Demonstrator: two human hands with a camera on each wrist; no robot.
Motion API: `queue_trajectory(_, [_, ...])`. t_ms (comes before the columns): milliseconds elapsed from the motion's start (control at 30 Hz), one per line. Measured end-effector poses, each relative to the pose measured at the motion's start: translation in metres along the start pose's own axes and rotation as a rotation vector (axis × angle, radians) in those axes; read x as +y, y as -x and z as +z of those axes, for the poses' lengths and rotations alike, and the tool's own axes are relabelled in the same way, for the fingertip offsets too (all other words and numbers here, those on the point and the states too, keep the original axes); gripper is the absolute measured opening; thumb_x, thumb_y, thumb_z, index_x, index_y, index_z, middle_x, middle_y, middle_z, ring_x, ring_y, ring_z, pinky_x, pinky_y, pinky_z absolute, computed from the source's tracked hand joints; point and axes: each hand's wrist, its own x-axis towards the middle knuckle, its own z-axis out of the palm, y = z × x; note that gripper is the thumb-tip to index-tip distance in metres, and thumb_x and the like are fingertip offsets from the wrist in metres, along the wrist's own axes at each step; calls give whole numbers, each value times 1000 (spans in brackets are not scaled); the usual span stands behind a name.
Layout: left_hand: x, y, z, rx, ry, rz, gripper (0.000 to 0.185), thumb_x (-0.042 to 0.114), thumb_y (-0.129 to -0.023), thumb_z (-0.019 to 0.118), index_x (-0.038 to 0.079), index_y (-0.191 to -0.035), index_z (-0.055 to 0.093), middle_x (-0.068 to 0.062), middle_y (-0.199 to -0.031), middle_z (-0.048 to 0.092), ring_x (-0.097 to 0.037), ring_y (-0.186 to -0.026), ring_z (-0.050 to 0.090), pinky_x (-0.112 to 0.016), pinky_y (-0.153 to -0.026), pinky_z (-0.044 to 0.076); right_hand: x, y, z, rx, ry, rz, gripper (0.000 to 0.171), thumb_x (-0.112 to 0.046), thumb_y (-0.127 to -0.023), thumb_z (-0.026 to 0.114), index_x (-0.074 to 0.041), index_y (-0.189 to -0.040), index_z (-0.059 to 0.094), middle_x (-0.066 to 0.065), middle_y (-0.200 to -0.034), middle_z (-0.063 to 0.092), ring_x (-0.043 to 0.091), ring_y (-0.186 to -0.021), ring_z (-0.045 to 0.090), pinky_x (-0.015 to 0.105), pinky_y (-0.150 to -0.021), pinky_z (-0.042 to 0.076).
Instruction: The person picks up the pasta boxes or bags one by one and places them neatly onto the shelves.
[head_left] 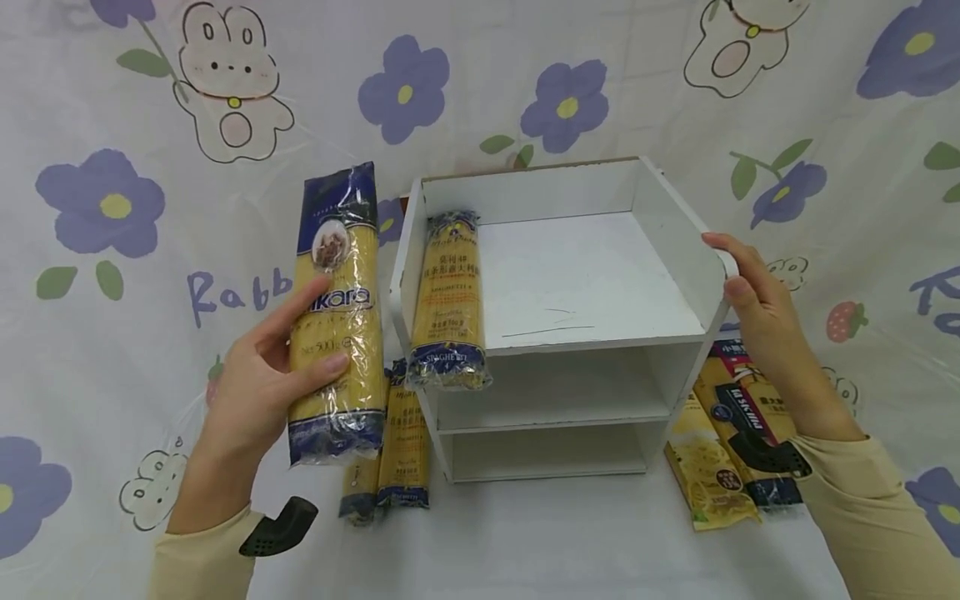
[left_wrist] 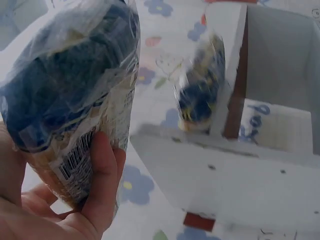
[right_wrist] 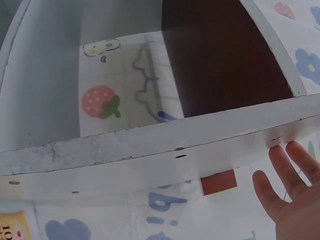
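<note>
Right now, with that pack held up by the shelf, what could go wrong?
1. The spaghetti pack lying in the top tier seems to poke past the front edge; a bump could slide it out.
2. The raised pack in the left hand is close to the shelf and might knock its left wall.
3. The right hand touches the right wall; pushing there might shift the shelf.
</note>
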Motion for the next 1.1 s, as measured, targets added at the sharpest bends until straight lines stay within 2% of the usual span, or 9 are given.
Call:
queue_trajectory(233, [22,-11,32,-15,10,-28,75,-3,-88,69,29,-150,43,-10,-139,47,-19,-104,67,-31,-80,61,1,-1,1,12,-14,-30,44,-22,-108,36,-22,-151,40,-10,-151,43,4,-124,46,14,-93,40])
queue_trajectory(367, [31,-17,48,-22,-29,-50,75,1,-87,72,33,-149,43,-10,-138,48,-20,-106,66,-31,-81,61,1,-1,2,11,-33,-44,43,-21,-108,36,-21,-151,41,-8,-151,44,5,-123,46,13,-92,40])
queue_trajectory(567, [41,-23,75,-70,-64,-73,74,11,-88,73,42,-147,41,-6,-144,46,-24,-113,62,-32,-85,60,1,-1,1,10,-17,-44,43,-20,-108,36,-20,-151,41,-9,-152,44,3,-124,47,12,-92,40])
queue_trajectory(833, [40,-29,113,-170,-41,-59,75,12,-89,71,43,-149,37,-6,-143,49,-25,-116,62,-35,-89,59,1,-1,2,6,1,-18,44,-21,-108,35,-21,-152,39,-11,-151,44,2,-121,48,11,-90,41])
queue_trajectory(1100, [33,-31,142,-230,-65,-32,80,11,-88,72,41,-151,33,-2,-144,46,-22,-114,60,-30,-89,58,-2,-1,2,6,13,-8,44,-20,-108,34,-22,-152,38,-11,-151,44,1,-121,47,11,-90,41])
